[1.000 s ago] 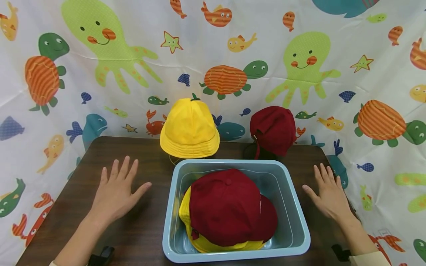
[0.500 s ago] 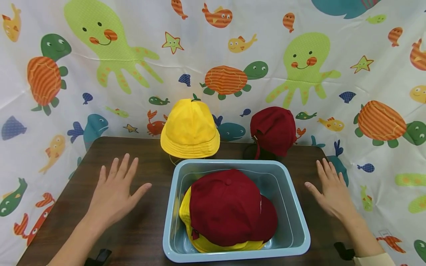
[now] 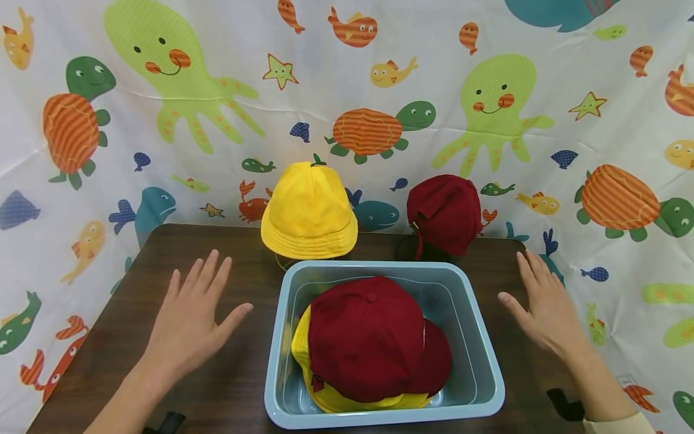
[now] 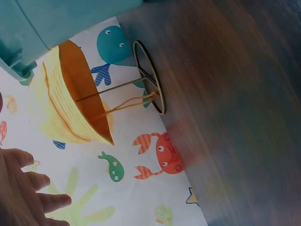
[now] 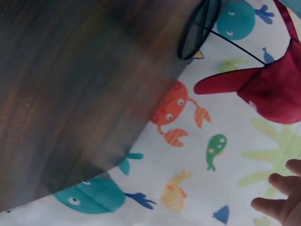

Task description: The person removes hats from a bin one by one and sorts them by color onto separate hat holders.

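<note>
The left hand was over the dark table (touching or just above, I couldn't tell), fingers spread. Next, a yellow hat sat on a wire stand behind a blue bin, where a maroon cap partly covered yellow cloth. Farther right, a second maroon cap tilted on a black stand; then came the right hand, fingers straight, thumb apart.

At the lower left, the left hand shows its fingers spread apart, near the brim of a yellow hat. A thin wire stand runs into the hat's opening from a ring base, orange cords reaching that ring. A blue tub overlaps the hat's upper edge; dark wooden tabletop fills the right, bordering sea-creature cloth.
</note>
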The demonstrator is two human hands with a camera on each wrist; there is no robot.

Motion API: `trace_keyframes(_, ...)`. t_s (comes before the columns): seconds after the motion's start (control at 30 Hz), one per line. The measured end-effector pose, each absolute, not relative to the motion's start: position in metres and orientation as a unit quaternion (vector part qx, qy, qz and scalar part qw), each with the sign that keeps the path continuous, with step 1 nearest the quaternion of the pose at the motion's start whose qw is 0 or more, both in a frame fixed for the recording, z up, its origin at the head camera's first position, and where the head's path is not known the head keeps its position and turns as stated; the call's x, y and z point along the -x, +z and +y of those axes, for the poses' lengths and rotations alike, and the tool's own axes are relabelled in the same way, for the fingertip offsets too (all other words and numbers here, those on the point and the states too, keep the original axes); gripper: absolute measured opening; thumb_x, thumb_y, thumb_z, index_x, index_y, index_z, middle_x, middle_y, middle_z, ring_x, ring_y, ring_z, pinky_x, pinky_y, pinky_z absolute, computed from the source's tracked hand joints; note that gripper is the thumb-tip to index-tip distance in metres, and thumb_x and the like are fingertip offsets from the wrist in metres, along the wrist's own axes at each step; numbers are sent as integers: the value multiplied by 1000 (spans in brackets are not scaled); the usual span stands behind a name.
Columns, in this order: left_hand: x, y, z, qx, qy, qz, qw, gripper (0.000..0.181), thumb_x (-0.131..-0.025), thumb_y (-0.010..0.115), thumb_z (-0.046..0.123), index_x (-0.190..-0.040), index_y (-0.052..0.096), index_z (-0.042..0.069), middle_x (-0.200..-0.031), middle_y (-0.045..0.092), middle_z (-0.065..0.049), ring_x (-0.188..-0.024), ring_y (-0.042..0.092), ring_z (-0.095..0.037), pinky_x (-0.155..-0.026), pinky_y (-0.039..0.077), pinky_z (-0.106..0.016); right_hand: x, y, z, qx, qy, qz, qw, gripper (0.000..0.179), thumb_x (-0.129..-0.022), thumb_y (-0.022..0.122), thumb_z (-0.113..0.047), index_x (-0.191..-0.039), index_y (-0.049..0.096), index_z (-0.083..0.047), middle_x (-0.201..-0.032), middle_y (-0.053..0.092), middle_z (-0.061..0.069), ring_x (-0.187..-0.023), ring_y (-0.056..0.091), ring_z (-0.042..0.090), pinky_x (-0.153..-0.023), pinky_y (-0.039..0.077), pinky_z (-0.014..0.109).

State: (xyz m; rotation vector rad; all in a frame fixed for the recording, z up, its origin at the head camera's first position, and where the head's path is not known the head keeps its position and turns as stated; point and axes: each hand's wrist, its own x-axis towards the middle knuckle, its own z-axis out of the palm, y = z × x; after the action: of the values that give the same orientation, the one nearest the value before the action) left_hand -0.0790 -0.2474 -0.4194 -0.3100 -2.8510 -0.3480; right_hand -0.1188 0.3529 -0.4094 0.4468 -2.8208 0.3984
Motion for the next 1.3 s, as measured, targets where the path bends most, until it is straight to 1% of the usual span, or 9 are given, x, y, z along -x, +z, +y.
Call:
trace_keyframes(0.17,74,-416,-241,125,-130,-973,148,92,-98,60,61,-163,32,3,-168,27,-25,-148,32,-54,-126,1,-63,117,-399,347,-169,137,-965,143,85,-103,61,-47,-165,25,-1,-168,27,27,-149,30,52,-125,20,61)
trace_keyframes(0.43,67,-411,-229,154,-151,-958,190,86,-97,64,56,-161,38,5,-165,38,-19,-145,41,-48,-128,8,-57,117,-386,340,-195,140,-958,159,85,-101,64,-46,-165,27,-4,-167,30,25,-147,35,50,-123,25,61)
trace_keyframes(0.6,64,-410,-225,175,-173,-942,228,81,-97,64,54,-160,43,7,-163,43,-17,-140,48,-47,-126,20,-58,118,-378,335,-205,139,-955,164,84,-100,65,-46,-165,28,-7,-166,32,23,-147,37,48,-121,29,60)
trace_keyframes(0.73,62,-411,-222,195,-190,-927,258,78,-98,62,55,-158,46,8,-160,47,-15,-136,53,-45,-124,26,-58,118,-372,331,-207,140,-955,160,85,-99,67,-46,-165,31,-7,-167,33,22,-147,39,47,-116,35,63)
trace_keyframes(0.83,61,-413,-220,203,-199,-919,272,76,-99,59,56,-157,48,8,-158,50,-16,-134,55,-44,-124,28,-56,118,-368,327,-210,137,-955,158,85,-98,69,-45,-165,32,-7,-168,32,19,-145,41,47,-111,38,66)
trace_keyframes(0.97,60,-414,-216,212,-208,-912,282,77,-102,50,63,-157,49,9,-156,53,-16,-133,57,-43,-125,28,-51,119,-362,320,-221,130,-953,159,86,-96,72,-44,-164,34,-7,-169,32,16,-145,42,46,-108,41,68)
trace_keyframes(1.07,59,-413,-213,225,-218,-903,294,78,-104,43,66,-156,50,8,-155,54,-15,-130,59,-42,-126,26,-45,120,-358,315,-234,124,-951,161,86,-96,72,-46,-162,36,-5,-168,33,15,-144,44,46,-106,42,67)
trace_keyframes(1.17,58,-414,-211,235,-223,-897,301,77,-105,43,65,-155,52,8,-155,54,-14,-127,61,-41,-126,25,-41,121,-354,310,-246,118,-948,163,86,-96,70,-50,-162,37,-5,-167,35,17,-142,45,47,-107,42,67)
trace_keyframes(1.3,57,-414,-209,236,-228,-897,295,76,-105,43,65,-155,52,8,-157,53,-12,-128,62,-39,-126,24,-37,123,-349,303,-269,118,-941,170,86,-97,68,-54,-160,39,-4,-165,38,18,-140,46,47,-108,42,66)
